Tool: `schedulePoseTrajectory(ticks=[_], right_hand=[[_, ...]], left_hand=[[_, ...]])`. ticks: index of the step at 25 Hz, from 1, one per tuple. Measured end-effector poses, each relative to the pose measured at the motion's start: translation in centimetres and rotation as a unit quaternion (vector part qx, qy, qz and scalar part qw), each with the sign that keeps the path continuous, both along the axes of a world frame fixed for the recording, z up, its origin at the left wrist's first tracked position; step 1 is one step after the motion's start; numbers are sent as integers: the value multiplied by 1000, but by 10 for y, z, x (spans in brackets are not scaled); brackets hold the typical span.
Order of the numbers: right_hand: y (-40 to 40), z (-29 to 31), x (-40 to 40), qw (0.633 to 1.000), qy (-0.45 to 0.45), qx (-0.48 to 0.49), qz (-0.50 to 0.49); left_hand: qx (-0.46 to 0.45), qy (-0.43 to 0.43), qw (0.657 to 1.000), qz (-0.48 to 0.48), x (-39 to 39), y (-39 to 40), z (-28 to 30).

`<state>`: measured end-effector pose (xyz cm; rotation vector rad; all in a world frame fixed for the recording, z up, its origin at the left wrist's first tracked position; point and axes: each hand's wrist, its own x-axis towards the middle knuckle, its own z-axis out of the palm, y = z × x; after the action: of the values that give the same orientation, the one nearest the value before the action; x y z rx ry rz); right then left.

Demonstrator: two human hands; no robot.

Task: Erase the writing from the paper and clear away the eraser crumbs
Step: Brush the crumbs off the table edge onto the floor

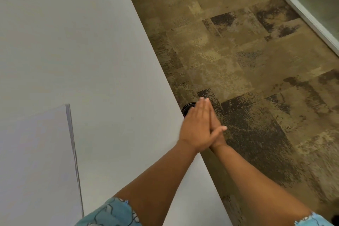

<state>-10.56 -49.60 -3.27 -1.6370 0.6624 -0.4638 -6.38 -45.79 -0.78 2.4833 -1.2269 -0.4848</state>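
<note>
I see paper (36,161), blank, stacked, at bench (91,42) near-left edge, cut off. L hand (195,130) flat against R hand (215,130), fingers straight, together; R mostly hidden.

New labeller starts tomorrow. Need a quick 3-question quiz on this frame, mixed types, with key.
1. True or false: the left hand and right hand are pressed palm to palm with fingers straight.
2. Where are the hands? A) flat on the paper B) past the table's right edge, over the carpet C) inside a drawer
3. Fill in: the stack of paper lies on the ______, at lower left of the view.

Key
1. True.
2. B; the carpet and a dark round object of unclear kind are beneath them.
3. Table.
</note>
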Motion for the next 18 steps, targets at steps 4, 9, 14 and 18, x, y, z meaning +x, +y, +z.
schedulePoseTrajectory(ticks=[4,9,14,18], right_hand=[[-7,10,-3,996,-47,-54,-61],[-39,-16,-11,968,217,-118,33],[-35,-17,-8,966,219,-137,26],[-30,-14,-9,979,190,-72,23]], left_hand=[[-129,-38,991,-8,-2,10,13],[-23,-83,929,361,40,116,-2],[76,-48,950,299,32,81,-5],[51,-48,987,145,8,16,-3]])
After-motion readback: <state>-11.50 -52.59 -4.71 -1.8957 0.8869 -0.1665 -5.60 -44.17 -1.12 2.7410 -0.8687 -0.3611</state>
